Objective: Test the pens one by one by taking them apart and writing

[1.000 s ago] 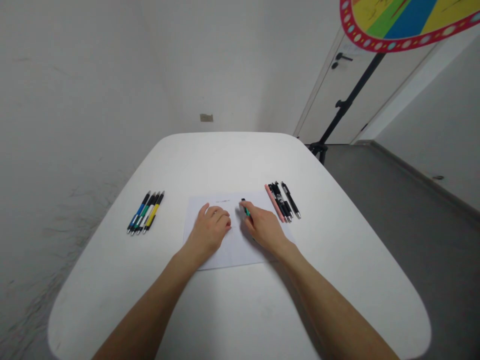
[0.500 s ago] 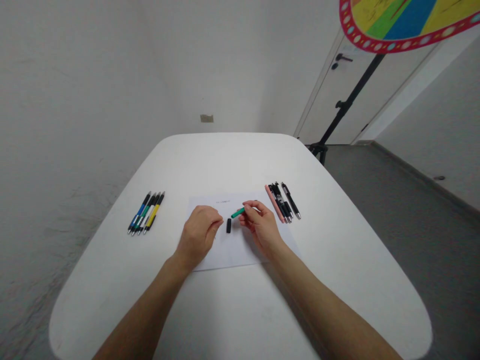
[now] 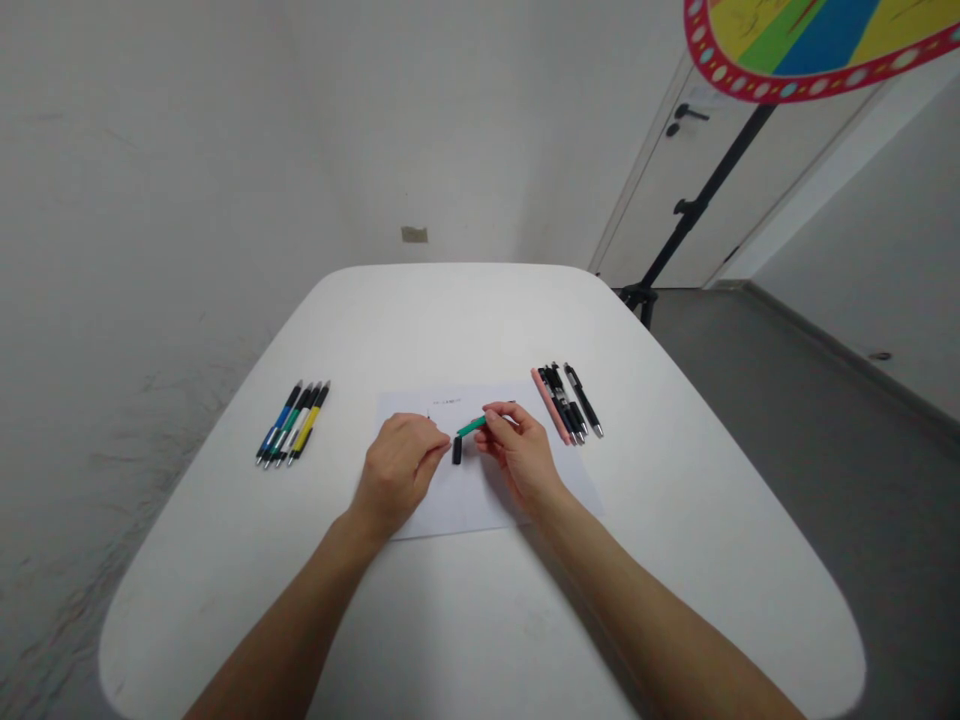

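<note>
Between the fingers of my right hand (image 3: 519,448) is a green pen part (image 3: 472,426), its tip pointing left and close to the fingertips of my left hand (image 3: 405,465). The left thumb and index finger are pinched together; whatever they hold is too small to make out. Just below the green tip a short black piece (image 3: 457,451) lies on a white sheet of paper (image 3: 450,512) with small marks near its top edge. Both hands are over the paper.
On the white table (image 3: 450,320), several pens (image 3: 292,425) lie at the left and several black pens (image 3: 583,402) with a pink one (image 3: 550,405) at the right. A colourful wheel (image 3: 810,45) on a black stand (image 3: 694,212) is beyond the table, at the right.
The green part's tip has moved slightly left, closer to my left fingertips. My left fingertips have shifted slightly right. The black piece lies where it was.
</note>
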The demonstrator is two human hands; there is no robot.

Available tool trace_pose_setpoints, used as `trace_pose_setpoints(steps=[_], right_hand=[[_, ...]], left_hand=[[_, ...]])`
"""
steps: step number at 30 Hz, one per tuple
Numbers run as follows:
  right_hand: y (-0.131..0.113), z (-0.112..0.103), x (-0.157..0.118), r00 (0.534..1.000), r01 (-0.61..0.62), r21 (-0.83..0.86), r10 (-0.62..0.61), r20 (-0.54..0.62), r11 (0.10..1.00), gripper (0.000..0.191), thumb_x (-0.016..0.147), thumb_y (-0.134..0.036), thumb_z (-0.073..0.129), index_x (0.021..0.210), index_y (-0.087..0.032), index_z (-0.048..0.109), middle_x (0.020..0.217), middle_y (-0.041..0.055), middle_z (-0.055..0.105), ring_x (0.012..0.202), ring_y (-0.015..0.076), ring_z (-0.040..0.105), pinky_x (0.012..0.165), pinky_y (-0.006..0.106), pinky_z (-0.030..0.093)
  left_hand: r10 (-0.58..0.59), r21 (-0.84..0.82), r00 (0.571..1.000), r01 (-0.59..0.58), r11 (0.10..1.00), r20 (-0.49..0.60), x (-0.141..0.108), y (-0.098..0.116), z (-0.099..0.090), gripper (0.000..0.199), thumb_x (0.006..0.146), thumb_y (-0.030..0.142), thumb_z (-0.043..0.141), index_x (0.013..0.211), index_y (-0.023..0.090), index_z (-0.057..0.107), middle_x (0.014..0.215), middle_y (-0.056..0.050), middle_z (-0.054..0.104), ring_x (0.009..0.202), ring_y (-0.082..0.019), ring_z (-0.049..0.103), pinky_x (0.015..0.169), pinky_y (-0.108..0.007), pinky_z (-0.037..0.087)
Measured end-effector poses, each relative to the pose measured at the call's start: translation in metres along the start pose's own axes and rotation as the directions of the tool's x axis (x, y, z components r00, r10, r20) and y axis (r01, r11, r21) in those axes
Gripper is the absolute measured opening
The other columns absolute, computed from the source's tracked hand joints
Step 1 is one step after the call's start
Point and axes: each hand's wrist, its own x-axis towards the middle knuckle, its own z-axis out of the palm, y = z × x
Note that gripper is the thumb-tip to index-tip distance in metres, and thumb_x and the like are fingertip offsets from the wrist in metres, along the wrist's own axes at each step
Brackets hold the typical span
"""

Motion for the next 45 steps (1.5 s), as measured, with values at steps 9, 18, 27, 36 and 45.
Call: trace_pose_setpoints(steps=[9, 18, 27, 36, 45], right_hand=[[0.003, 0.003, -0.001, 1.000, 0.007, -0.010, -0.007, 0.012, 1.000, 0.033, 0.065, -0.036, 0.081, 0.081, -0.020, 0.058, 0.060, -0.0044, 0.063, 0.055, 0.0114, 0.059, 0.056, 0.026, 0.049], [0.004, 0.005, -0.006, 0.997, -0.061, 0.100, 0.056, 0.058, 0.993, 0.042, 0.061, -0.034, 0.086, 0.079, -0.022, 0.050, 0.060, -0.0040, 0.066, 0.054, 0.0109, 0.060, 0.053, 0.022, 0.049], [-0.001, 0.000, -0.003, 0.977, -0.206, 0.299, 0.212, 0.011, 0.932, 0.034, 0.064, -0.021, 0.086, 0.071, -0.021, 0.053, 0.067, -0.0001, 0.071, 0.056, 0.0097, 0.060, 0.048, 0.017, 0.051], [-0.002, -0.001, 0.002, 0.982, -0.181, 0.370, 0.187, 0.020, 0.911, 0.033, 0.063, -0.020, 0.086, 0.068, -0.020, 0.054, 0.064, -0.0023, 0.069, 0.054, 0.0079, 0.059, 0.051, 0.016, 0.051], [-0.007, 0.002, 0.000, 0.983, -0.172, 0.328, 0.183, -0.003, 0.929, 0.033, 0.059, -0.021, 0.086, 0.066, -0.020, 0.053, 0.060, -0.0029, 0.068, 0.052, 0.0078, 0.057, 0.045, 0.014, 0.047]], left_hand=[[0.004, -0.002, 1.000, -0.004, 1.000, 0.019, -0.001, 0.001, 0.003, 0.010, 0.090, 0.013, 0.059, 0.083, 0.020, 0.062, 0.076, -0.002, 0.069, 0.078, -0.016, 0.062, 0.076, -0.031, 0.052], [-0.033, 0.003, 0.998, 0.034, 0.999, -0.053, -0.005, -0.002, 0.006, 0.008, 0.086, 0.020, 0.068, 0.090, 0.019, 0.061, 0.079, -0.002, 0.069, 0.077, -0.016, 0.063, 0.073, -0.029, 0.052], [-0.116, 0.213, 0.967, 0.067, 0.975, 0.228, -0.011, -0.003, 0.013, 0.009, 0.085, 0.022, 0.067, 0.093, 0.018, 0.065, 0.090, -0.006, 0.071, 0.090, -0.024, 0.062, 0.081, -0.039, 0.048], [-0.123, 0.256, 0.869, -0.004, 0.967, 0.479, -0.014, -0.004, 0.026, 0.019, 0.087, 0.020, 0.062, 0.106, 0.020, 0.066, 0.107, -0.009, 0.072, 0.106, -0.028, 0.061, 0.094, -0.049, 0.043], [-0.101, 0.111, 0.909, 0.060, 0.992, 0.403, -0.012, -0.002, 0.021, 0.021, 0.081, 0.021, 0.067, 0.103, 0.019, 0.065, 0.100, -0.008, 0.072, 0.097, -0.026, 0.063, 0.093, -0.048, 0.045]])
